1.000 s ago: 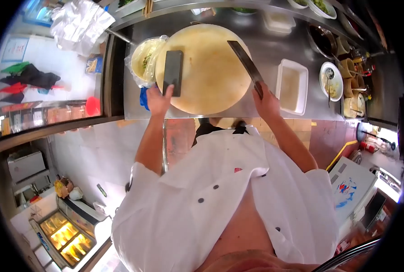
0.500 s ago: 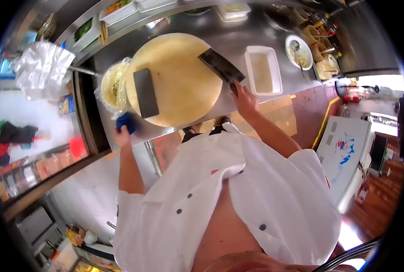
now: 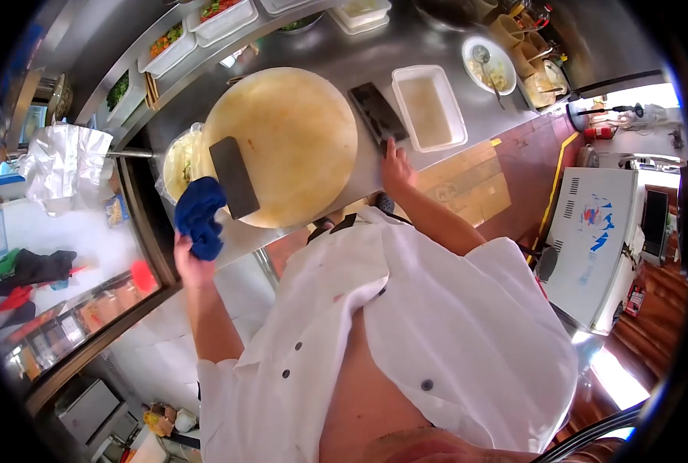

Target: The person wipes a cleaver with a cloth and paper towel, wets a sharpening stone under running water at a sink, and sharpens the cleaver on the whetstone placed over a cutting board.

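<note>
My left hand (image 3: 193, 262) is closed on a bunched dark blue cloth (image 3: 199, 218), raised at the left front edge of the round chopping board (image 3: 305, 123). The cloth overlaps a plastic-covered bowl (image 3: 176, 162) with pale and green food. A dark, flat rectangular piece (image 3: 234, 177) lies on the board's left side. To the right of the board, a cleaver (image 3: 378, 112) with a dark, wet-looking blade rests along the steel counter. My right hand (image 3: 399, 170) has its fingers at the cleaver's handle, which they mostly hide.
Right of the cleaver stands a white rectangular tub (image 3: 429, 112). Beyond it is a white bowl (image 3: 489, 68) with a ladle, near several brown containers (image 3: 510, 35). Food tubs (image 3: 166, 50) line the raised shelf. A foil-like silver sheet (image 3: 66, 166) hangs at left.
The cleaver has gone from over the board's right edge to the counter beside the white tub. My left hand has lifted the blue cloth, which now hangs more spread out.
</note>
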The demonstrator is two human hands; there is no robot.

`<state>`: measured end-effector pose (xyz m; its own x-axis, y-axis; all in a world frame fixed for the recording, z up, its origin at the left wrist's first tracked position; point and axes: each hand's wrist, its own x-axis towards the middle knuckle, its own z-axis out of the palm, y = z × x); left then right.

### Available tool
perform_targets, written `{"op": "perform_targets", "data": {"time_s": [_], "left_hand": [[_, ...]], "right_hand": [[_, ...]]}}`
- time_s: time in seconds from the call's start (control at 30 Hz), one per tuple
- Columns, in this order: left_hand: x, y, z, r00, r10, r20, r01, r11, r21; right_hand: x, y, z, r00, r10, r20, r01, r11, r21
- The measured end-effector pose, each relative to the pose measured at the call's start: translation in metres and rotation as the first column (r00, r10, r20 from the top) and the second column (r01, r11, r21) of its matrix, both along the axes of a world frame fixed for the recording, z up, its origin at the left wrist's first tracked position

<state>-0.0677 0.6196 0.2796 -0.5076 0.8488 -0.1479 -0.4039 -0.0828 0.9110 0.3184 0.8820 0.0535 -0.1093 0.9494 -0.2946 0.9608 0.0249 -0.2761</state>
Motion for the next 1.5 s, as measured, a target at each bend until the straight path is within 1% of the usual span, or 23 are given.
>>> {"op": "perform_targets", "data": {"time_s": [0.07,0.17,0.2,0.27,0.37,0.43,0.5,0.57,0.6,0.63,0.73,0.83,0.9,1.0,1.03,1.1,1.13,1.2,1.27,1.33,1.43,1.47,1.5], "left_hand": [[0.013,0.027,-0.003,0.986,-0.109,0.128,0.104,0.994,0.045],[0.046,0.075,0.022,0.976,-0.192,0.100,0.187,0.981,0.054],[0.043,0.085,0.023,0.942,-0.322,0.094,0.314,0.945,0.090],[0.055,0.102,0.027,0.954,-0.257,0.155,0.251,0.966,0.055],[0.053,0.126,0.018,0.910,-0.297,0.291,0.264,0.953,0.146],[0.050,0.140,0.016,0.872,-0.327,0.365,0.274,0.943,0.190],[0.063,0.151,0.029,0.856,-0.324,0.403,0.278,0.946,0.169],[0.067,0.162,0.031,0.830,-0.305,0.466,0.269,0.952,0.144],[0.071,0.165,0.032,0.813,-0.297,0.500,0.270,0.954,0.128],[0.076,0.169,0.039,0.861,-0.234,0.451,0.271,0.962,-0.018],[0.081,0.177,0.047,0.867,-0.352,0.353,0.378,0.926,-0.004],[0.080,0.174,0.059,0.877,-0.366,0.311,0.390,0.921,-0.016],[0.068,0.167,0.053,0.875,-0.411,0.257,0.417,0.908,0.034],[0.064,0.158,0.054,0.882,-0.407,-0.238,0.404,0.912,-0.063],[0.067,0.154,0.060,0.879,-0.369,-0.303,0.330,0.928,-0.172],[0.057,0.152,0.057,0.856,-0.363,-0.369,0.303,0.929,-0.211],[0.051,0.152,0.056,0.842,-0.361,-0.402,0.289,0.930,-0.229],[0.038,0.151,0.062,0.829,-0.383,-0.406,0.272,0.912,-0.306],[0.021,0.152,0.062,0.810,-0.384,-0.444,0.234,0.905,-0.356],[0.018,0.151,0.073,0.849,-0.211,-0.483,0.096,0.963,-0.252],[-0.007,0.159,0.077,0.988,-0.009,-0.155,0.009,1.000,-0.003],[-0.005,0.163,0.087,0.990,0.053,-0.131,-0.050,0.998,0.027],[-0.005,0.166,0.097,0.991,0.069,-0.116,-0.065,0.997,0.039]], "right_hand": [[-0.001,0.004,-0.019,1.000,-0.026,-0.011,0.027,0.999,0.046],[0.016,0.022,-0.036,1.000,-0.005,-0.005,0.005,0.988,0.152],[0.025,0.030,-0.035,1.000,0.004,0.027,-0.009,0.988,0.155],[0.048,0.049,-0.032,0.996,0.028,0.090,-0.042,0.986,0.159],[0.065,0.066,-0.010,0.989,0.095,0.110,-0.137,0.859,0.492],[0.049,0.065,0.033,0.962,0.180,-0.206,-0.070,0.890,0.450],[0.017,0.055,0.091,0.832,0.264,-0.489,-0.034,0.902,0.430],[-0.021,0.037,0.176,0.584,0.470,-0.662,-0.180,0.870,0.459],[-0.037,0.028,0.215,0.477,0.530,-0.701,-0.230,0.845,0.483],[-0.052,0.023,0.245,0.361,0.582,-0.728,-0.273,0.813,0.514],[-0.086,0.022,0.284,0.155,0.565,-0.810,-0.305,0.807,0.505],[-0.101,0.040,0.275,0.262,0.679,-0.686,-0.356,0.729,0.585],[-0.108,0.044,0.281,0.239,0.548,-0.802,-0.346,0.820,0.457],[-0.117,0.057,0.294,0.191,0.464,-0.865,-0.369,0.850,0.375],[-0.123,0.062,0.296,0.180,0.430,-0.885,-0.376,0.861,0.342],[-0.137,0.069,0.301,0.147,0.302,-0.942,-0.425,0.879,0.216],[-0.141,0.071,0.308,0.194,0.326,-0.925,-0.429,0.876,0.219],[-0.147,0.075,0.325,0.285,0.371,-0.884,-0.435,0.872,0.225],[-0.152,0.089,0.323,0.243,0.426,-0.872,-0.448,0.846,0.288],[-0.152,0.094,0.332,0.254,0.459,-0.851,-0.430,0.842,0.326],[-0.147,0.095,0.342,0.261,0.428,-0.865,-0.432,0.853,0.292],[-0.146,0.098,0.341,0.252,0.432,-0.866,-0.437,0.849,0.297],[-0.146,0.103,0.336,0.195,0.525,-0.828,-0.420,0.808,0.414]]}}
